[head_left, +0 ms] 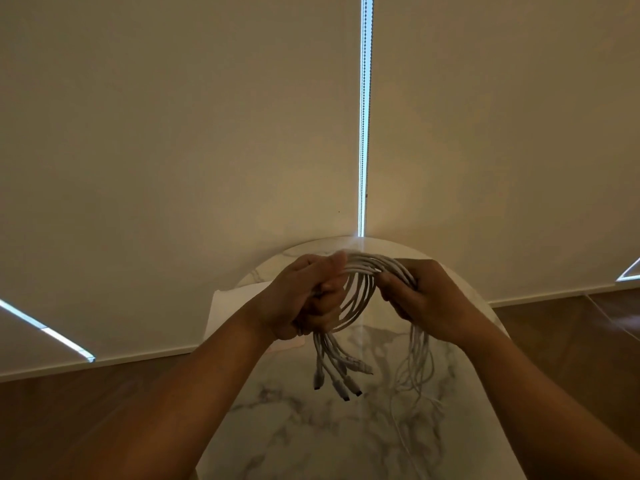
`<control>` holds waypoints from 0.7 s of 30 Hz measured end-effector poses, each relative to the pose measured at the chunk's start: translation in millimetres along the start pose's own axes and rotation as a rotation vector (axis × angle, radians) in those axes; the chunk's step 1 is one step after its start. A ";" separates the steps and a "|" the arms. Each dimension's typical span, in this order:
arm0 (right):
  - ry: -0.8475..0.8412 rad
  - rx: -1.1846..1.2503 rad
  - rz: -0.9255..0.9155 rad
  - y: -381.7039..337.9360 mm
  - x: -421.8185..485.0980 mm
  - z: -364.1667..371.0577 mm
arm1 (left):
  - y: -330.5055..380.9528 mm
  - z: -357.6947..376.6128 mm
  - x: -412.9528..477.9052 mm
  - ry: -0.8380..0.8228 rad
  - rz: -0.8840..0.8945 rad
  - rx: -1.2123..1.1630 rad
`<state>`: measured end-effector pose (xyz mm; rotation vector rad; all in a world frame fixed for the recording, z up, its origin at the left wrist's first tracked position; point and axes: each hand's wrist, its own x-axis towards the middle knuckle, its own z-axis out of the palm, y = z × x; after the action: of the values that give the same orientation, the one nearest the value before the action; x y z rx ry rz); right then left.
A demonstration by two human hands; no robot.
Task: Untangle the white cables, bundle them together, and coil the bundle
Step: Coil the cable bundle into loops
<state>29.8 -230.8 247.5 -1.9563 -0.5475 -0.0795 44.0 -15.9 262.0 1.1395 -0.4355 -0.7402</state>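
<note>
A bundle of several white cables (363, 292) is held in the air above a white marble table (294, 427). My left hand (304, 299) is closed tight around one part of the bundle. Below that fist the plug ends (341, 379) hang down in a cluster. From the fist the cables arch up and over in a loop to my right hand (426, 299), which grips the bundle at the loop's right side. Below my right hand the loose remainder of the cables (415, 368) trails down onto the table.
A white sheet or cloth (235, 303) lies on the table's far left, partly behind my left forearm. Closed cream roller blinds (207, 133) with a bead chain (364, 116) fill the background. Dark wooden floor (69, 427) lies on both sides of the table.
</note>
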 end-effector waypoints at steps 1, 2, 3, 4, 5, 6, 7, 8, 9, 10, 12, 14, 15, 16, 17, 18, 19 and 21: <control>0.034 0.084 0.030 7.4 -3.9 2.7 | 1.9 -1.0 0.7 0.006 -0.011 -0.066; 0.077 0.147 0.060 16.6 -9.0 6.1 | 5.0 -2.1 1.3 0.001 -0.019 -0.136; 0.116 0.189 0.101 24.9 -14.8 10.9 | 8.9 -3.4 2.1 -0.010 -0.018 -0.198; 0.147 0.213 0.151 32.6 -20.8 17.9 | 13.1 -4.4 3.1 -0.023 -0.012 -0.244; 0.165 0.232 0.209 37.9 -26.8 27.6 | 17.2 -4.1 4.6 -0.034 -0.012 -0.278; 0.174 0.257 0.264 41.4 -32.7 39.2 | 21.0 -2.8 6.3 -0.043 -0.019 -0.307; 0.178 0.296 0.308 44.8 -38.2 52.7 | 24.4 -0.9 8.4 -0.051 -0.023 -0.337; 0.190 0.328 0.341 49.8 -43.4 67.5 | 28.1 1.4 10.8 -0.060 -0.015 -0.371; 0.206 0.354 0.382 55.7 -48.4 82.7 | 32.3 4.1 13.8 -0.064 0.000 -0.407; 0.226 0.350 0.440 63.5 -53.8 98.1 | 37.7 6.8 16.7 -0.055 0.015 -0.440; 0.266 0.266 0.565 81.2 -64.0 126.7 | 49.7 10.4 22.0 0.002 0.047 -0.487; 0.325 0.218 0.629 90.2 -74.7 152.5 | 58.4 16.0 25.7 0.066 0.077 -0.527; 0.347 0.187 0.622 91.8 -79.3 162.6 | 60.0 20.0 29.1 0.110 0.079 -0.538; 0.344 0.155 0.596 90.1 -82.7 170.4 | 59.9 22.9 32.9 0.172 0.078 -0.530; 0.324 0.131 0.574 85.3 -84.0 176.2 | 59.1 24.4 35.7 0.241 0.081 -0.507; 0.296 0.116 0.561 80.1 -84.3 179.8 | 58.6 24.7 37.4 0.302 0.088 -0.480; 0.274 0.104 0.560 75.8 -83.4 180.1 | 59.2 23.3 38.1 0.342 0.094 -0.460; 0.256 0.087 0.570 74.9 -80.1 170.4 | 63.7 15.8 34.4 0.357 0.086 -0.443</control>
<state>-42.9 -134.2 84.8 -1.9105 0.1793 0.0529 76.8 -36.8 325.0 0.8045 -0.0129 -0.5090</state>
